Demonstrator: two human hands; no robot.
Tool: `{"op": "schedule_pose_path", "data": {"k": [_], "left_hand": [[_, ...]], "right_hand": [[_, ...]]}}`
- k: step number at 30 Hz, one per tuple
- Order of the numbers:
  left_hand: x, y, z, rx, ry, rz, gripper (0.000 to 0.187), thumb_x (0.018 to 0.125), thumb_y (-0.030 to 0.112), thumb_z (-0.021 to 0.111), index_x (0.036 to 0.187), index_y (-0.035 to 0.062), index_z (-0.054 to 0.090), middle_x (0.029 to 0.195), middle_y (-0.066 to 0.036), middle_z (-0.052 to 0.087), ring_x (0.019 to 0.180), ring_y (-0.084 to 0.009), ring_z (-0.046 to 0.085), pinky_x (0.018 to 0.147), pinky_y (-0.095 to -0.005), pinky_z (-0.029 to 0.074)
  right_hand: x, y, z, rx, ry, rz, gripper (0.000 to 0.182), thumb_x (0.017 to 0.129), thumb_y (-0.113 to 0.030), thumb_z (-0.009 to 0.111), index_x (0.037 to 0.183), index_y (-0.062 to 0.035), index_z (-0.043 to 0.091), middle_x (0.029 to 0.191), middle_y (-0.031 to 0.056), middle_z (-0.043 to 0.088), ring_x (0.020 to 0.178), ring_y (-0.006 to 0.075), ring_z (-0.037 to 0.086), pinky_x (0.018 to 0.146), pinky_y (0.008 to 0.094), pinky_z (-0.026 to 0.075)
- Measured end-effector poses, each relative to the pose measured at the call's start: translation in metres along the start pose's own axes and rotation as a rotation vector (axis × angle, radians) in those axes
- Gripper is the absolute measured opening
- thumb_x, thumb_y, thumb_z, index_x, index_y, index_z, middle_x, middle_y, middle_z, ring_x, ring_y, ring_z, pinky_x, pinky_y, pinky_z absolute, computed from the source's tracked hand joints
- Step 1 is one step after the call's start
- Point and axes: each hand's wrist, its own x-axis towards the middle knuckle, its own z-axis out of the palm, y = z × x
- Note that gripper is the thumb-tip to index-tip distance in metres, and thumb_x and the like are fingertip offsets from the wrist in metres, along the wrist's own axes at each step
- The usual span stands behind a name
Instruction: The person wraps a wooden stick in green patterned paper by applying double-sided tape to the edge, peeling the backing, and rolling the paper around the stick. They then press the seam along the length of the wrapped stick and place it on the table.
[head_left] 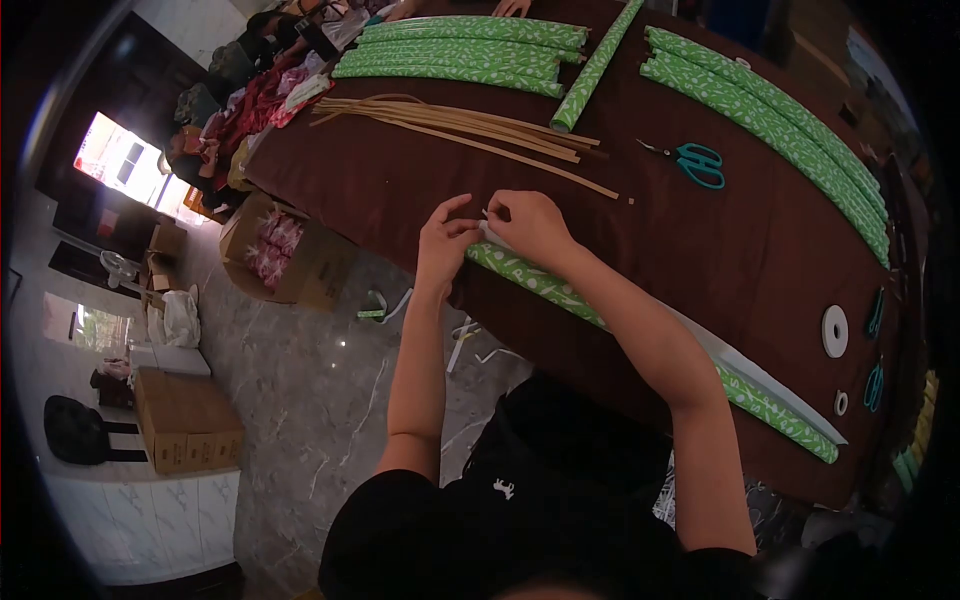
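A long green-and-white patterned roll (535,280) lies along the near edge of the brown-covered table (700,260), with a pale strip of its paper edge (775,388) showing. At the roll's left end, my left hand (447,240) touches the tip with its thumb and a finger, the index finger raised. My right hand (525,225) is beside it with fingers pinched on a small white piece at the roll's end. What the left fingertips hold, if anything, is too small to name. My right forearm crosses over the roll and hides part of it.
Teal-handled scissors (700,165), thin tan strips (500,130) and several green rolls (460,55) lie farther back. More rolls (780,125) and white tape rolls (834,331) are at the right. Another person's hand (512,7) shows at the top. Boxes (190,420) stand left.
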Motion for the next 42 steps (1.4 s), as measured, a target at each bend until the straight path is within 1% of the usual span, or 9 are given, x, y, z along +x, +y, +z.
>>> {"op": "schedule_pose_path", "data": {"k": [12,14,17,22,24,27,29,39,42], "left_hand": [[0.028,-0.020,-0.021,0.138,-0.075,0.383,0.041,0.089,-0.008,0.055,0.128,0.0035,0.057,0.098,-0.007,0.070,0.085,-0.0075,0.062,0.076,-0.0206,0.048],[0.031,-0.020,-0.021,0.126,-0.141,0.338,0.041,0.089,-0.008,0.056,0.129,0.0033,0.057,0.097,-0.007,0.070,0.086,-0.0075,0.062,0.077,-0.0207,0.048],[0.035,-0.018,-0.020,0.117,-0.228,0.263,0.041,0.090,-0.007,0.057,0.130,0.0029,0.056,0.096,-0.007,0.070,0.087,-0.0074,0.062,0.078,-0.0209,0.049],[0.029,-0.003,-0.021,0.077,-0.275,0.150,0.042,0.089,-0.006,0.058,0.131,0.0026,0.056,0.093,-0.006,0.070,0.086,-0.0077,0.061,0.078,-0.0209,0.049],[0.024,0.004,-0.021,0.096,-0.263,0.110,0.043,0.089,-0.002,0.061,0.131,0.0047,0.056,0.090,-0.001,0.069,0.068,-0.0007,0.053,0.055,-0.0151,0.038],[0.028,-0.001,-0.023,0.069,-0.274,0.104,0.043,0.089,0.000,0.062,0.131,0.0054,0.057,0.089,0.000,0.069,0.063,0.0014,0.048,0.049,-0.0147,0.030],[0.028,-0.001,-0.024,0.071,-0.276,0.098,0.042,0.089,0.000,0.062,0.131,0.0054,0.057,0.089,0.000,0.069,0.063,0.0012,0.048,0.049,-0.0147,0.031],[0.026,0.003,-0.029,0.050,-0.310,0.048,0.040,0.089,0.000,0.063,0.128,0.0071,0.060,0.088,0.001,0.070,0.064,0.0011,0.049,0.052,-0.0143,0.033],[0.029,-0.002,-0.028,0.070,-0.296,0.068,0.042,0.089,0.000,0.063,0.130,0.0062,0.058,0.085,0.002,0.068,0.055,0.0029,0.040,0.047,-0.0145,0.026]], "right_hand": [[0.005,0.013,0.000,0.332,0.034,0.068,0.018,0.084,-0.019,0.063,0.087,-0.0015,0.064,0.079,0.0139,0.068,0.074,0.0312,0.067,0.068,0.0397,0.052],[0.005,0.011,-0.002,0.319,0.016,0.083,0.013,0.087,-0.012,0.062,0.088,0.0015,0.062,0.077,0.0105,0.070,0.072,0.0184,0.068,0.067,0.0301,0.051],[0.004,0.010,-0.003,0.315,0.009,0.082,0.013,0.088,-0.012,0.062,0.088,0.0014,0.062,0.077,0.0109,0.070,0.071,0.0173,0.068,0.067,0.0299,0.052],[0.004,0.011,-0.001,0.312,0.023,0.068,0.014,0.088,-0.012,0.062,0.088,0.0013,0.061,0.077,0.0111,0.070,0.071,0.0174,0.068,0.067,0.0298,0.051],[0.004,0.012,0.000,0.325,0.023,0.072,0.014,0.087,-0.012,0.063,0.089,0.0013,0.061,0.077,0.0111,0.070,0.071,0.0174,0.068,0.067,0.0298,0.051],[0.004,0.013,0.000,0.313,0.027,0.058,0.014,0.087,-0.012,0.063,0.089,0.0012,0.061,0.077,0.0111,0.070,0.071,0.0173,0.068,0.066,0.0297,0.051],[0.004,0.012,-0.001,0.354,0.010,0.099,0.017,0.084,-0.018,0.063,0.088,-0.0018,0.064,0.081,0.0144,0.068,0.075,0.0296,0.068,0.068,0.0381,0.052],[0.005,0.016,0.001,0.400,0.009,0.105,0.018,0.083,-0.018,0.063,0.088,-0.0009,0.064,0.083,0.0143,0.069,0.077,0.0283,0.068,0.070,0.0371,0.053],[0.005,0.014,-0.003,0.396,-0.009,0.092,0.014,0.089,-0.012,0.061,0.089,0.0014,0.061,0.076,0.0090,0.070,0.070,0.0130,0.067,0.064,0.0270,0.049]]}}
